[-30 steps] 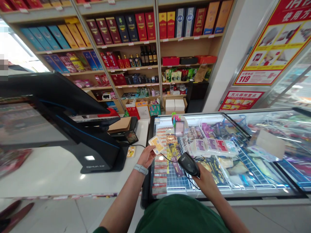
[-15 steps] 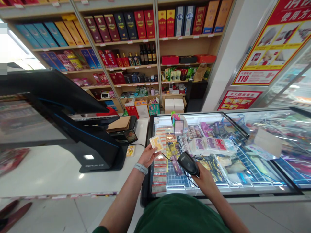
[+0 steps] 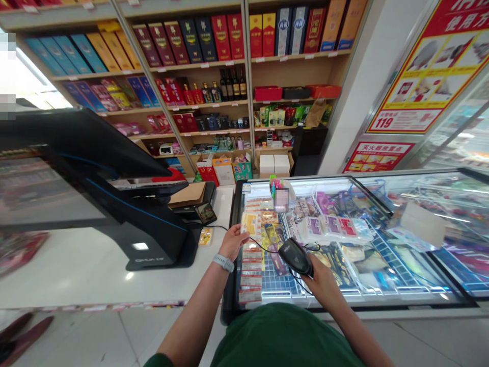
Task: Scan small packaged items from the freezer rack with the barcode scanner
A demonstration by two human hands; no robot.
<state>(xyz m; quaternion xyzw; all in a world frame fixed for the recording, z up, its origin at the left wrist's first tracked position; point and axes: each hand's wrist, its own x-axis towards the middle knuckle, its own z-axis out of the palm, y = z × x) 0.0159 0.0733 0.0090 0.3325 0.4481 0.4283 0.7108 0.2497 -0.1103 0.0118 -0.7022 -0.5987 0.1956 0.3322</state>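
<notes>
My left hand [image 3: 234, 241] pinches a small flat pack with a yellow and white face [image 3: 250, 223], held above the left end of the glass-topped freezer [image 3: 282, 300]. In my right hand [image 3: 318, 275] is a black barcode scanner [image 3: 295, 256], gripped by its handle, its head pointing up and left toward the pack. A thin black cable [image 3: 263, 248] runs across the glass near both hands. Another small yellow pack [image 3: 205, 236] lies on the white counter beside the register's base, left of my left hand.
The register screen and stand [image 3: 153, 224] fill the left of the white counter [image 3: 87, 275]. Several packs in purple, red and white [image 3: 332, 225] and an open white box [image 3: 420, 224] sit on the freezer. Shelves of boxes and bottles [image 3: 202, 66] stand behind.
My left hand has turned the yellow pack more upright and shifted it slightly right and up. My right hand and the scanner have hardly moved.
</notes>
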